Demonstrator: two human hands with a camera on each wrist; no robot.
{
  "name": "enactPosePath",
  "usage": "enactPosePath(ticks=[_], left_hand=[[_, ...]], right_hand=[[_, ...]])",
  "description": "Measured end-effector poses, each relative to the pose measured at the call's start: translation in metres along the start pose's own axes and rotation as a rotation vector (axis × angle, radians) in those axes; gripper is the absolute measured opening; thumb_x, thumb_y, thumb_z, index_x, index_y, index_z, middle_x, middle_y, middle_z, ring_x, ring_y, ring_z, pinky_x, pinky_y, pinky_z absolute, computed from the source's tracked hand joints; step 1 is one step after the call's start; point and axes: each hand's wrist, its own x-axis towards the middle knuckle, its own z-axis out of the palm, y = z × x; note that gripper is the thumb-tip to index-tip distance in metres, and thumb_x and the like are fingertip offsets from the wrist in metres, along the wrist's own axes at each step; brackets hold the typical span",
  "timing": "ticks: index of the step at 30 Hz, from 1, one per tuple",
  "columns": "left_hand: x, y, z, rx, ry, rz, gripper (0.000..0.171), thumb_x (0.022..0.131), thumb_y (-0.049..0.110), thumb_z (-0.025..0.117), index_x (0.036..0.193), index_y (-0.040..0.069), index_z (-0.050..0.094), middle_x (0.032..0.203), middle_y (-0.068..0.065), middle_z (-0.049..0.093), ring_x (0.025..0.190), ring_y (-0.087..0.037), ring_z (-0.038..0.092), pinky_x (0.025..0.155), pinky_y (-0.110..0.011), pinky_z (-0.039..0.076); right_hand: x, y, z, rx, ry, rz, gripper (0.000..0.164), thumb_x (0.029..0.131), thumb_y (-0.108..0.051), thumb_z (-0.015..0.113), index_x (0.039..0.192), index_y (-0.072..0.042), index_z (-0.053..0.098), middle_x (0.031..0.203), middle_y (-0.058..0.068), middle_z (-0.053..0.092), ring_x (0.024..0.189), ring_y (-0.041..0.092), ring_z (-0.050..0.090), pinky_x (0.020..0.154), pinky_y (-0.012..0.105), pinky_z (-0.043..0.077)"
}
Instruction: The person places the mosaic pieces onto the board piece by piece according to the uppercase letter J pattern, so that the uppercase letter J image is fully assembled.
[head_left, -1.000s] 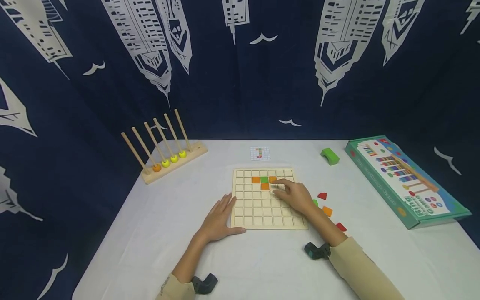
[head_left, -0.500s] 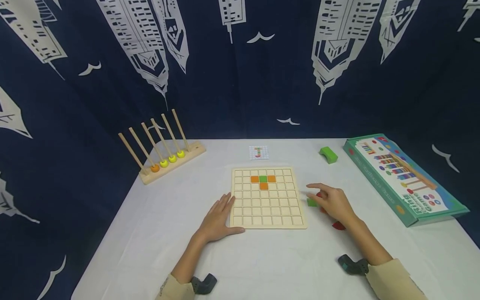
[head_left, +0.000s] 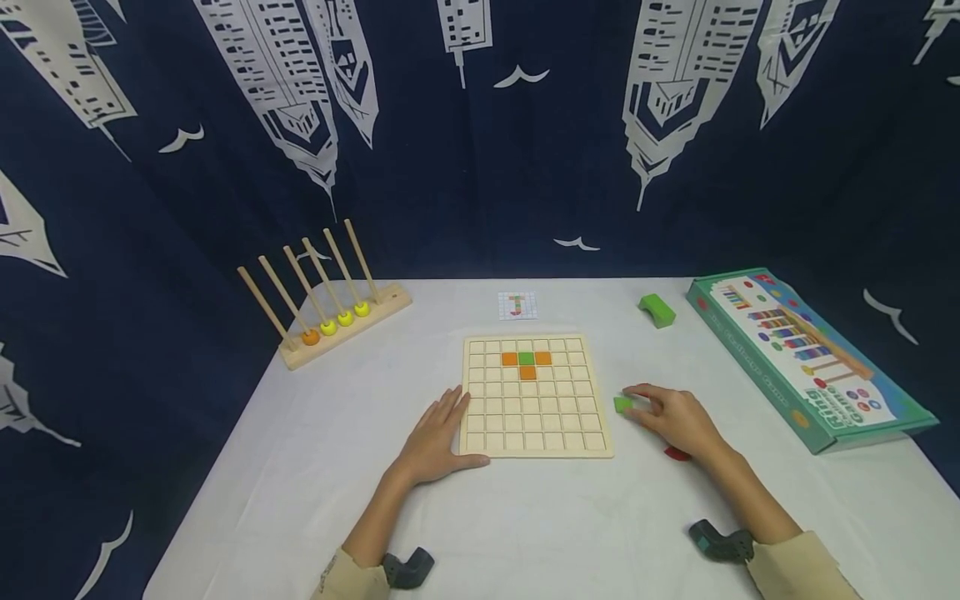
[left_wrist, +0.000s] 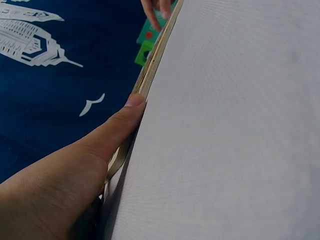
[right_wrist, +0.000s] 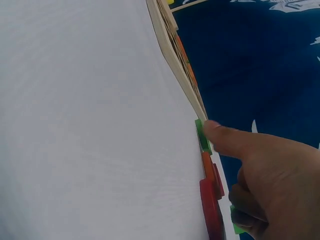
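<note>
On the table lies a pale wooden grid board (head_left: 536, 419). Three orange tiles and one green tile (head_left: 527, 358) fill cells near its top. The left hand (head_left: 435, 437) rests at the board's left edge, and its thumb (left_wrist: 134, 101) touches the board's side in the left wrist view. The right hand (head_left: 678, 421) is right of the board, its thumb and index finger spread around a loose green square tile (head_left: 623, 404). In the right wrist view that green tile (right_wrist: 202, 136) still lies flat beside the thumb tip. A red piece (head_left: 677, 454) shows partly beneath the right hand.
A small pattern card (head_left: 517, 306) lies behind the board. A green arch block (head_left: 657, 310) is at the back right, beside a large game box (head_left: 813, 358). The peg stand (head_left: 345, 325) with several beads stands back left. An orange piece (right_wrist: 208, 167) lies near the loose tile.
The right hand has left the board, moved right and lowered to the loose pieces, its thumb and index finger drawing closer around the green tile. The left hand stays put.
</note>
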Motion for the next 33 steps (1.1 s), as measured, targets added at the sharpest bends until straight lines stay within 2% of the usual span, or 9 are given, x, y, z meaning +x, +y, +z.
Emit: enactPosePath(ticks=[7, 14, 33], left_hand=[[-0.001, 0.000, 0.000, 0.012, -0.019, -0.019, 0.109, 0.065, 0.075, 0.053, 0.144, 0.011, 0.016, 0.151, -0.005, 0.009, 0.138, -0.016, 0.002, 0.112, -0.035, 0.008], [-0.001, 0.001, -0.002, 0.006, 0.003, -0.002, 0.107, 0.066, 0.073, 0.055, 0.144, 0.009, 0.019, 0.150, -0.008, 0.011, 0.138, -0.020, 0.006, 0.111, -0.039, 0.010], [0.000, 0.000, 0.000, 0.003, -0.017, -0.019, 0.107, 0.066, 0.073, 0.055, 0.144, 0.010, 0.018, 0.151, -0.006, 0.010, 0.138, -0.018, 0.004, 0.112, -0.035, 0.008]], right_hand=[[-0.002, 0.003, 0.005, -0.019, 0.055, -0.038, 0.029, 0.075, -0.028, 0.072, 0.098, -0.012, 0.068, 0.044, -0.010, 0.030, 0.041, 0.002, 0.023, 0.038, 0.019, 0.023], [0.007, -0.014, 0.009, -0.016, 0.092, -0.066, 0.031, 0.076, -0.036, 0.070, 0.101, -0.017, 0.066, 0.045, -0.010, 0.031, 0.041, 0.003, 0.024, 0.037, 0.020, 0.023], [0.049, -0.074, 0.061, 0.072, -0.005, -0.112, 0.033, 0.076, -0.039, 0.069, 0.102, -0.019, 0.067, 0.045, -0.009, 0.030, 0.044, 0.005, 0.023, 0.041, 0.022, 0.022]])
